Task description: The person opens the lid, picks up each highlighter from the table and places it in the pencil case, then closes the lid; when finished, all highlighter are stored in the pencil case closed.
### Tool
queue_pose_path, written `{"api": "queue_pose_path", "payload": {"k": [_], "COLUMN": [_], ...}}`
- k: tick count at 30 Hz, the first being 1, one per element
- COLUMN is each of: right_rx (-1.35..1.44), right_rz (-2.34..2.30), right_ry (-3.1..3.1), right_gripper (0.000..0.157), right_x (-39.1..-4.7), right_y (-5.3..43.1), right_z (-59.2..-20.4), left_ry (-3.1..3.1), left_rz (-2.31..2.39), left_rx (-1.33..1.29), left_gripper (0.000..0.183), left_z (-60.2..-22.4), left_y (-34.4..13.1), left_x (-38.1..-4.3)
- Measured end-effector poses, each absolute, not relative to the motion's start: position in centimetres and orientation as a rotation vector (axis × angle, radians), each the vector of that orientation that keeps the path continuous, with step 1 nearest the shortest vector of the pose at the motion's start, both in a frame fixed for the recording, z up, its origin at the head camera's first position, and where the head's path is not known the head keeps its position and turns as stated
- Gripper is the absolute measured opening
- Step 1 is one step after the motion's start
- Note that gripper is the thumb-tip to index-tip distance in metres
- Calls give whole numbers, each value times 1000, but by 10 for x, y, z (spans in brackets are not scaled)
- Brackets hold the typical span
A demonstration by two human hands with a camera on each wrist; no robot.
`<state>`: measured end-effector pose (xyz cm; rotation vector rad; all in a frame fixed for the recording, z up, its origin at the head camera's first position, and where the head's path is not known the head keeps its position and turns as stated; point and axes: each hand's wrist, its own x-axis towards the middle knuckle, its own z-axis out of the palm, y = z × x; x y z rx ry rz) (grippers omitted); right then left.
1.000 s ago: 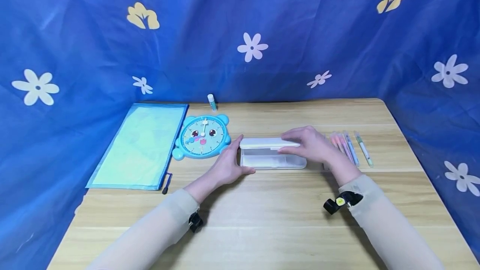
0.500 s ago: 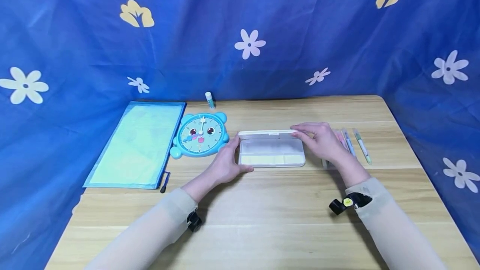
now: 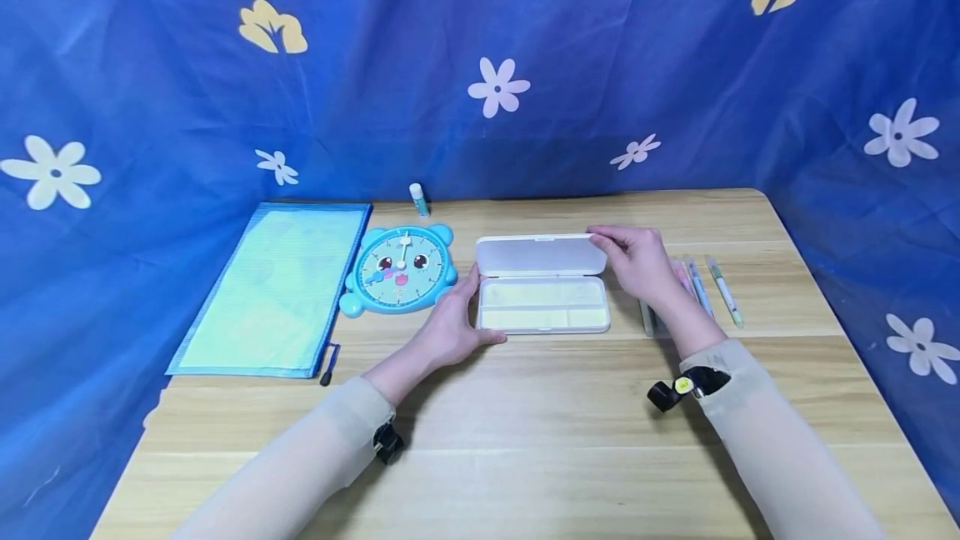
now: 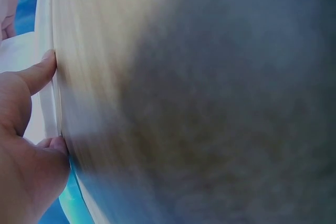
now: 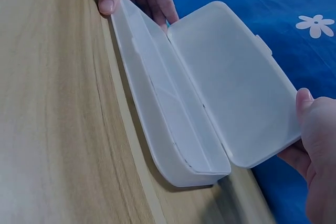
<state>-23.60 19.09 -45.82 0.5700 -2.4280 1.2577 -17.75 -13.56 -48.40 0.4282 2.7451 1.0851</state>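
"So where's that white box (image 3: 543,307) at right now?"

"Roughly mid-tabletop (image 3: 525,457) going left to right, and closer to the far edge than the near one. It's lying open, hinge side toward the far edge, with the lid (image 3: 536,257) tilted up and back."

"Cool, and what are the fingers doing?"

"Left hand (image 3: 453,323) grips the left end of the bottom half, thumb at the front corner and the others round the back, so a fairly wide spread. Right hand (image 3: 641,265) has the lid's right corner in a narrow pinch, thumb on the inside, fingers behind."

"Anything else on there?"

"Yep, a blue toy clock (image 3: 397,273) right by the left hand, then a blue folder (image 3: 262,290) out along the left edge, up to the far left corner. Glue stick (image 3: 419,200) is close to the far edge. Some pens (image 3: 724,291) lie over toward the right edge, a few partly hidden by the right hand and wrist."
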Motion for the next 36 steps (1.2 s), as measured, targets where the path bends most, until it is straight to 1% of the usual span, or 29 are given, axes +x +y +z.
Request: {"api": "queue_pose_path", "payload": {"k": [8,18,27,33,35,36], "right_rx": [474,430,402,398,398,395], "right_rz": [1304,1341,1385,1395,1388,1387], "right_ry": [-2461,-2483,-2487,-2492,-2495,-2498], "right_gripper": [22,21,21,21,21,21], "right_x": [-247,-258,-261,-261,-261,-261], "right_y": [185,182,182,181,181,182], "right_z": [-460,-461,-462,-463,-463,-463], "left_ry": [2733,2728,2717,2692,2686,2677], "left_rz": [1102,1091,1117,1168,1176,1189], "left_rx": [410,397,417,455,470,477], "left_gripper": [130,129,129,135,134,130], "left_z": [-483,-484,-485,-486,-485,-485], "left_y": [-137,-138,-137,-138,-139,-139], "left_x": [-177,-178,-179,-179,-179,-179]}}
